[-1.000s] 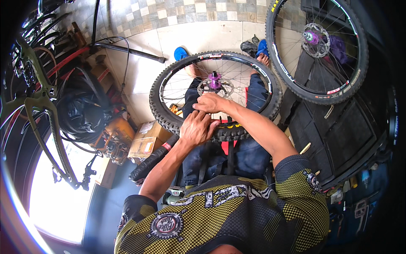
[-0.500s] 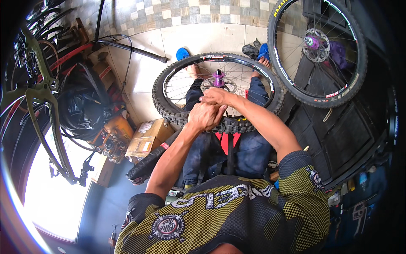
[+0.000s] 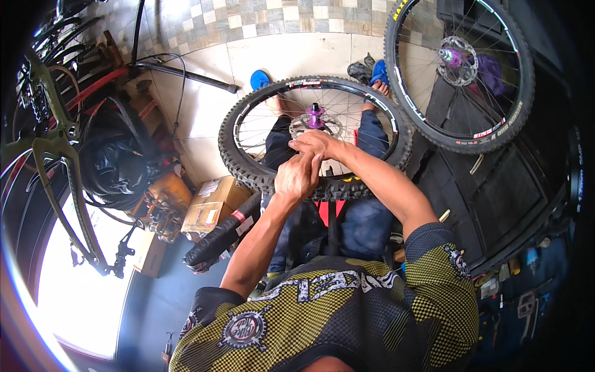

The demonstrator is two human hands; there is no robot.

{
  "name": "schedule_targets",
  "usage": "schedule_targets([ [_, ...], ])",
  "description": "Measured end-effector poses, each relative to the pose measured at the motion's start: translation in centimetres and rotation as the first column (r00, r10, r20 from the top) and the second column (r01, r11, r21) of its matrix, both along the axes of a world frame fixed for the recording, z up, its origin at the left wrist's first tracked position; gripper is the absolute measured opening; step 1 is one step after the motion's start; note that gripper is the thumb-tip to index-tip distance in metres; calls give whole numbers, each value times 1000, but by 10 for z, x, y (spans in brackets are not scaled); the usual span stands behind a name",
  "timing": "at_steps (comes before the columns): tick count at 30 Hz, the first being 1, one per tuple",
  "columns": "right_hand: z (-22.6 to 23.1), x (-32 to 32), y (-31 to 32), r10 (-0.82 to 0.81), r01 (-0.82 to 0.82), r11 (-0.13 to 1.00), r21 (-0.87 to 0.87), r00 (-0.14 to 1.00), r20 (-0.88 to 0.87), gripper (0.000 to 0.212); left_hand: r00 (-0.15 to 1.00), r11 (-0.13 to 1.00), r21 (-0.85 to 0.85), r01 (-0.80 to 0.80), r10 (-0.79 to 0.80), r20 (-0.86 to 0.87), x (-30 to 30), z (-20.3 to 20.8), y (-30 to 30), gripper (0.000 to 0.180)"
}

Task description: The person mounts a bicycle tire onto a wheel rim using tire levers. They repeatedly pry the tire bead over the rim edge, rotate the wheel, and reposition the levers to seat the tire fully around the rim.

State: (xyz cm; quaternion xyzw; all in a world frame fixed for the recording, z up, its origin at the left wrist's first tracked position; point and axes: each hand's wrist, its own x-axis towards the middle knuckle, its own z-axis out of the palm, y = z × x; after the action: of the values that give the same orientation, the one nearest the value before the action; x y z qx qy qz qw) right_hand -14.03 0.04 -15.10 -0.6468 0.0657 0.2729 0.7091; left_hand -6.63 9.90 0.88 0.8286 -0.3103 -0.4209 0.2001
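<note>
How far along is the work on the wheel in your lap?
Done: the knobby tyre sits around the rim of the wheel, which lies flat on the knees. In hand: left hand and right hand press together at the near edge of the tyre. Whether the bead is seated there is hidden under the hands. A second wheel stands untouched to the right.

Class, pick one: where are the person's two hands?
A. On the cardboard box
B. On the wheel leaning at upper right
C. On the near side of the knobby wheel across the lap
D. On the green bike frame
C: the left hand and right hand meet at the near side of the knobby wheel on the lap.
</note>
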Motion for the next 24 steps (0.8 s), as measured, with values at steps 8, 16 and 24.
schedule_targets([
  [8,16,-29,21,259,-250,944,-217,966,13,72,969,990,37,-135,140,-204,-12,38,66,29],
  [16,19,-42,27,244,-242,943,-229,970,-21,59,988,989,69,131,-124,-94,-28,72,119,50],
  [24,24,-48,27,201,-206,934,-291,978,-46,60,983,991,15,136,-137,125,-58,61,132,46],
])
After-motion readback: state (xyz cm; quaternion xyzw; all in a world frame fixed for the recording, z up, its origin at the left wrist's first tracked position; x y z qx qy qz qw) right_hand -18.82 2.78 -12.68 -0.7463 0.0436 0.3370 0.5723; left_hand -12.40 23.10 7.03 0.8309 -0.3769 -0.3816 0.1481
